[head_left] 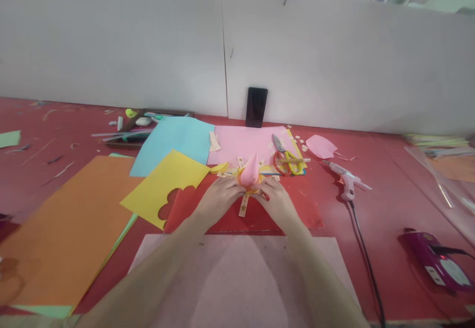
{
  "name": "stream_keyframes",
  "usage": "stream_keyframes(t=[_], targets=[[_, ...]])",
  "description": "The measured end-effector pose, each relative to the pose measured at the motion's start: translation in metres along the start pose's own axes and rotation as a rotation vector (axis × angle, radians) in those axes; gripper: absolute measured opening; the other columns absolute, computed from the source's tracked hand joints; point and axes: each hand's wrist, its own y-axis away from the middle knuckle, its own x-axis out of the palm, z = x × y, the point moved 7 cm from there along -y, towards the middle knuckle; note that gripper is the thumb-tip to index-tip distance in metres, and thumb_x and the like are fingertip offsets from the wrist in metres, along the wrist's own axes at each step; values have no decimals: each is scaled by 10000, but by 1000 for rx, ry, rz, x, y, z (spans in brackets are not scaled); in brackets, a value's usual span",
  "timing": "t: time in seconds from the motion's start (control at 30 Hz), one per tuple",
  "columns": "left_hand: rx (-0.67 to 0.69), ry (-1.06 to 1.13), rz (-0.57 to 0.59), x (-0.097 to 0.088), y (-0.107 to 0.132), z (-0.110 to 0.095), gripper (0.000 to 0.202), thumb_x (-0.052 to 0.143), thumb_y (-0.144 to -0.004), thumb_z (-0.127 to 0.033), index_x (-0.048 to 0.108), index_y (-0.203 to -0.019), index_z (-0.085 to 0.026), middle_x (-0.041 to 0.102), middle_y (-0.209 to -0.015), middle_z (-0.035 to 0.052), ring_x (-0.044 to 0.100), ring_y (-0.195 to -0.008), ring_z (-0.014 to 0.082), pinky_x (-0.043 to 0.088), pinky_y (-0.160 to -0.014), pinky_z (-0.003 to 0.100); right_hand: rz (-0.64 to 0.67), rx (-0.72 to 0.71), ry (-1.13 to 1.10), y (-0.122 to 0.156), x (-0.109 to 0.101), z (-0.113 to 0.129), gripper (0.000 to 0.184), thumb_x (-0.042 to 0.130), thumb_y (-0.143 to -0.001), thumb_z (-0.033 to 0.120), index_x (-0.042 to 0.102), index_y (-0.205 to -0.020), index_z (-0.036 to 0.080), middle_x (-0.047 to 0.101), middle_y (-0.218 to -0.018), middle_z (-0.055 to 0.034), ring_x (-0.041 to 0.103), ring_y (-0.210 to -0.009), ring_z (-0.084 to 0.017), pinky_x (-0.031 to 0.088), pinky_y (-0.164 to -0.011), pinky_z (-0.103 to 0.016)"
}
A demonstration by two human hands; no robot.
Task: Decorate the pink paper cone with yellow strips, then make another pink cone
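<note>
Head view: both hands [221, 195] [275, 197] flank a pointed pink cone [251, 170].

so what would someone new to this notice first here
Probably the bright pink pointed piece at the centre, with the fingers of the left hand and right hand at either side of its base. Next, likely the big orange sheet on the left of the red table, and the pale pink glue gun lying to the right.
</note>
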Motion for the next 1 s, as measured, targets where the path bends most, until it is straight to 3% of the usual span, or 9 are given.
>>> stream_keyframes(t=[0.17, 0.6, 0.83, 1.0], targets=[[-19, -18, -15, 2, 2, 4, 217, 400, -875, -259, 599, -857, -178, 638, -837, 12, 557, -819, 152, 414, -742, 302, -18, 1, -40, 0, 0, -3, 103, 552, -792, 182, 623, -719, 198, 552, -735, -23, 510, -746, -164, 411, -698, -283], [-150, 24, -27, 1, 4, 17, 160, 443, -846, -193, 555, -960, -194, 619, -931, 30, 551, -891, 169, 423, -795, 329, -50, 67, -85, 2, -3, -13, 117, 538, -797, 217, 632, -729, 201, 549, -718, -33, 510, -734, -173, 430, -687, -295], [-300, 127, -152, -12, 4, 25, 184, 406, -827, -119, 537, -937, -188, 602, -948, 41, 543, -917, 160, 433, -802, 311, -40, 74, -60, 2, -2, -14, 104, 536, -800, 205, 627, -751, 196, 547, -733, -36, 510, -753, -174, 429, -720, -295], [-404, 120, -142, -12, 6, 33, 188, 393, -824, -128, 544, -918, -189, 610, -948, 40, 548, -909, 175, 436, -803, 328, -62, 70, -16, 1, -3, -12, 132, 511, -815, 230, 625, -755, 205, 544, -736, -37, 510, -740, -173, 427, -715, -300]])
